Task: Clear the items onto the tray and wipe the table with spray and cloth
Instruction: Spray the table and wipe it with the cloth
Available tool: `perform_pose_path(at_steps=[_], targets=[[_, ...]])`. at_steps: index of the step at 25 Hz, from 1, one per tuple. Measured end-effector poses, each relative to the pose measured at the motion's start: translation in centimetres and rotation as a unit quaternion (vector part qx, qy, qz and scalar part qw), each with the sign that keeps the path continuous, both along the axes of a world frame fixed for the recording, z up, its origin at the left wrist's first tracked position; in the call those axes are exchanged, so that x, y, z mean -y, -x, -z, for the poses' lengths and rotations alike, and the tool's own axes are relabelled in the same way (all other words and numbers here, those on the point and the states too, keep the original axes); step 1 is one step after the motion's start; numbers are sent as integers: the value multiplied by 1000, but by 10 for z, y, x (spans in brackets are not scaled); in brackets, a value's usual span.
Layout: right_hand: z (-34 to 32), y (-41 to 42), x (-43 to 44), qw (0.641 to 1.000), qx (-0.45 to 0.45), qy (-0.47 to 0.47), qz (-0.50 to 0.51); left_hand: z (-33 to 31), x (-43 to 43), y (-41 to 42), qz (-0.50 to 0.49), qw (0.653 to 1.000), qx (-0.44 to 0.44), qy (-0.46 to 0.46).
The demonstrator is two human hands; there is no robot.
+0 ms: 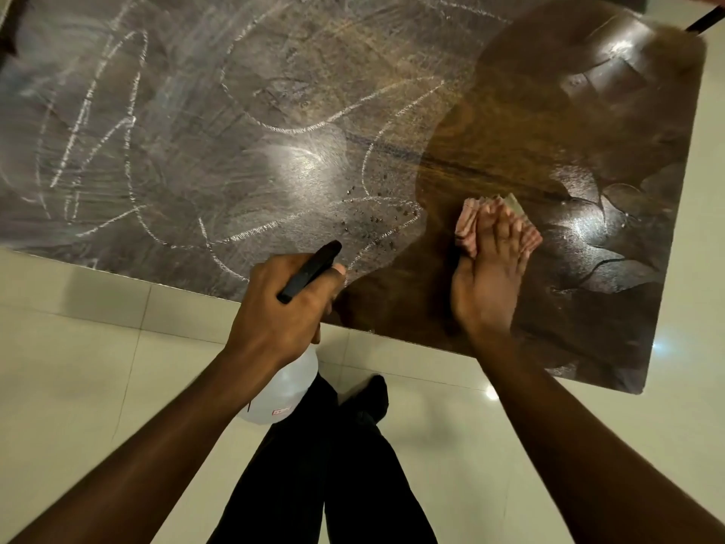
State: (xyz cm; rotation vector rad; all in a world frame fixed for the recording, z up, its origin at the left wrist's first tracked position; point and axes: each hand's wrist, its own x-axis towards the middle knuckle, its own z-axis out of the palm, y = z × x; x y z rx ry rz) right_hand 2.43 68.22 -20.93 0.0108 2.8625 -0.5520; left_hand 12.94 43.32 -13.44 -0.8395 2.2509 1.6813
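A dark wooden table (490,123) fills the upper view. Its left and middle are covered in white chalky streaks and scribbles; its right part is glossy and brown. My left hand (286,308) grips a spray bottle (286,390) at the table's near edge, the black nozzle pointing over the top and the white body hanging below. Small droplets (372,221) dot the surface just ahead of the nozzle. My right hand (490,276) lies flat on a folded pink cloth (467,225), pressing it on the table. No tray is in view.
Pale glossy floor tiles (78,347) surround the table. My legs in black trousers (333,465) stand close to the near edge. A thin black rod (704,20) crosses the far right corner.
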Motion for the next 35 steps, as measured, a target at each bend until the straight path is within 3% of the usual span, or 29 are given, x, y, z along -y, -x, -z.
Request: perform_pose_path(at_steps=[2,4,5,7,8,9,11,13,15,16,17,19,20,22,23,24,25,26,28,30,32,33,35], targets=[[4,-25,47,1000,3,-19,0,-1,6,6,-8,1000,-4,-12],[7,-65,81,984,-5,-23,-179,-1,10,13,-21,1000,-6,-19],[7,-80,86,953,-7,-16,-304,-2,13,16,-24,1000,-8,-16],[7,-60,73,853,-17,-13,-521,-3,22,25,-23,1000,-11,-8],[5,-33,60,821,-11,-26,-570,-5,27,29,-19,1000,-11,-7],[2,-6,46,821,5,-54,-569,-7,33,34,-14,1000,-14,-11],[-2,48,20,909,29,-83,-408,-11,43,42,-8,999,-20,-25],[-8,83,13,989,15,-38,-141,-14,50,48,-4,1000,-17,-26],[-9,84,41,999,-4,-9,51,-18,53,54,1,1000,-15,-23],[-6,71,60,997,2,-21,70,-18,54,56,3,1000,-13,-23],[-1,50,79,999,-1,-32,35,-19,53,59,4,1000,-11,-22],[6,-8,109,983,-33,-14,-178,-18,50,65,3,1000,-9,-15],[8,-34,115,948,-29,0,-316,-16,48,68,2,1000,-10,-13],[13,-50,106,837,-32,36,-544,-14,44,77,-1,1000,-13,-22],[14,-36,97,790,-36,45,-610,-14,43,83,-6,1000,-17,-23],[13,-12,89,765,-35,37,-642,-12,43,87,-12,1000,-22,-17],[12,15,80,766,-29,14,-642,-11,42,93,-13,1000,-25,-10],[12,41,67,791,-26,-16,-611,-10,42,99,-13,1000,-25,-11],[10,94,45,892,-21,-63,-448,-13,40,109,-11,999,-24,-32],[5,137,40,971,-27,-67,-228,-16,36,118,-5,999,-14,-36],[0,146,70,998,-23,-37,-37,-16,32,129,-7,999,-10,-37],[-1,134,91,999,-30,-23,4,-16,29,135,-12,999,-11,-40],[0,91,132,997,-25,10,-74,-13,27,149,-22,999,-11,-45]])
